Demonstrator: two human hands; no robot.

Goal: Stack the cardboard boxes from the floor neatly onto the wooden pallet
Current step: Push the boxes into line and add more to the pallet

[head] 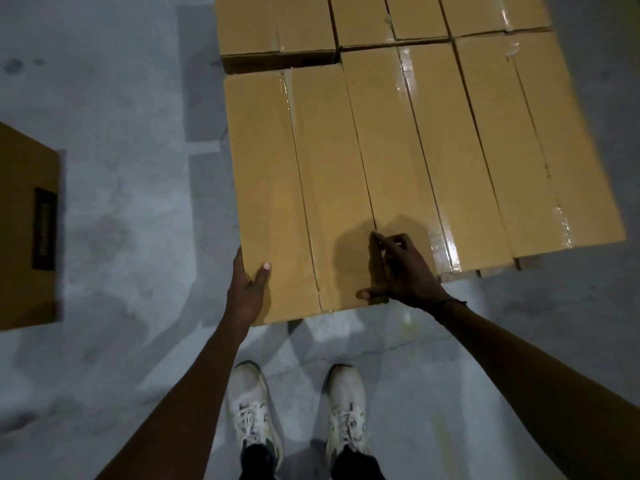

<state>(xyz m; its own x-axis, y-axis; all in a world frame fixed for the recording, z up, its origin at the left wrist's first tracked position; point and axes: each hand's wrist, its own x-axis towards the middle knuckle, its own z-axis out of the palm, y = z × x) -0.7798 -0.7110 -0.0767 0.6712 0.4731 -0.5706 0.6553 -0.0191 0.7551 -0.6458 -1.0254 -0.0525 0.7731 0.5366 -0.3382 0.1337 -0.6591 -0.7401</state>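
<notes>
The left hand [246,289] grips the near left corner of the nearest cardboard box [298,195], thumb on the top face and fingers down the left side; the right hand [398,271] holds its near right corner with fingers curled at the seam against the neighbouring box [408,150], thumb along the near edge. The held box lies flat, leftmost in a row of long boxes. Its long axis runs away from the person, near end overhanging the floor [131,237] above the shoes [252,410].
</notes>
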